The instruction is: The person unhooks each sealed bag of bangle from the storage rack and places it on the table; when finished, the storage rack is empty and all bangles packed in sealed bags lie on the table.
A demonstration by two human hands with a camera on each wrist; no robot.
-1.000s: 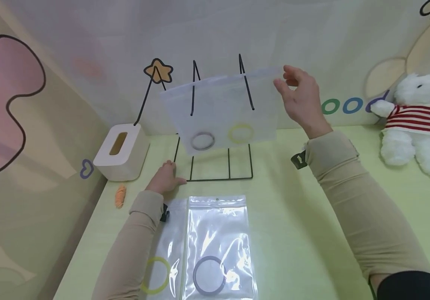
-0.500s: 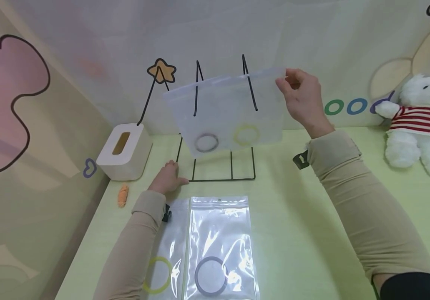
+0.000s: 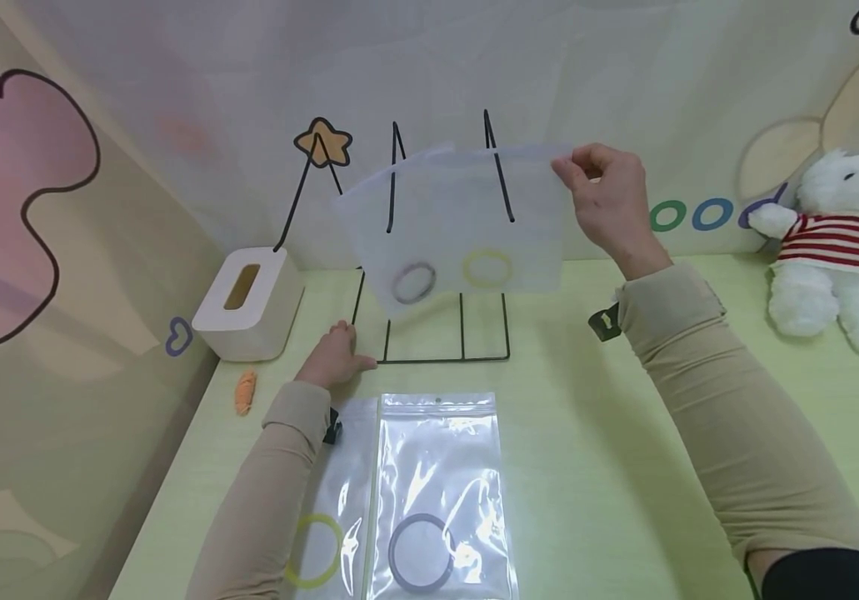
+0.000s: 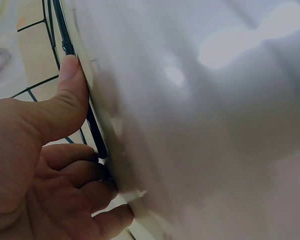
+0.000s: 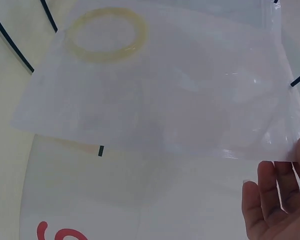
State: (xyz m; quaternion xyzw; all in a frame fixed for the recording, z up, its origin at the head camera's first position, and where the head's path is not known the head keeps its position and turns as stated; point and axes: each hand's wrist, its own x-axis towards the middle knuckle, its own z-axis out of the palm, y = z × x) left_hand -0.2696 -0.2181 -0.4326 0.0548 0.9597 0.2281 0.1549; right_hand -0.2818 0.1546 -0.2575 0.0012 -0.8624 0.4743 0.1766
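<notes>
Two milky plastic bags hang side by side on the upper hooks of a black wire rack (image 3: 444, 361). A grey ring shows low in the left bag (image 3: 377, 217), a yellow one in the right bag (image 3: 534, 217). My right hand (image 3: 612, 200) pinches the right bag's top right corner between thumb and fingers; the right wrist view cuts off part of this hand. My left hand (image 3: 330, 357) grips the rack's front left base corner. In the left wrist view its thumb (image 4: 70, 80) lies along the black bar, with the fingers bent at the bar's end.
Two clear zip bags lie in front of the rack: one with a grey ring (image 3: 436, 467), one with a yellow ring (image 3: 350, 475), partly under my left sleeve. A white tissue box (image 3: 257, 325) and an orange bundle (image 3: 245, 392) sit left; a plush bear (image 3: 837, 250) sits right.
My right hand's fingertips have come together on the bag corner and lowered slightly. The left bag's outer edge has dipped and shifted a little to the right. My left hand stays at the rack's base.
</notes>
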